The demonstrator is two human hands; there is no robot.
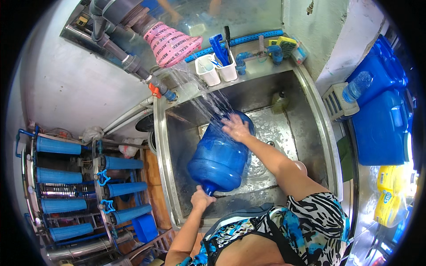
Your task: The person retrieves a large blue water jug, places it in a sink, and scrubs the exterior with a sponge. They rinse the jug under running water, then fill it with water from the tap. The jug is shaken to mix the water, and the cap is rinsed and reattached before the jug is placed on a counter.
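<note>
A large blue plastic water jug (218, 156) lies tilted in a stainless steel sink (309, 181), its neck toward me. My left hand (201, 199) grips the neck at the near end. On the jug's far end, my right hand (236, 128) rests with fingers spread. Water (206, 94) sprays from an outlet wrapped in pink printed tape (173, 45) and falls over the jug's far end and my right fingers. The jug's mouth is partly hidden by my left hand.
Two white holders (216, 69) with brushes stand on the sink's back ledge, near sponges (286, 43). A yellowish bottle (280, 101) sits in the sink's far corner. Blue filter housings (60, 176) line the left; blue containers (381, 129) stand at right. A red-handled valve (154, 90) is beside the sink.
</note>
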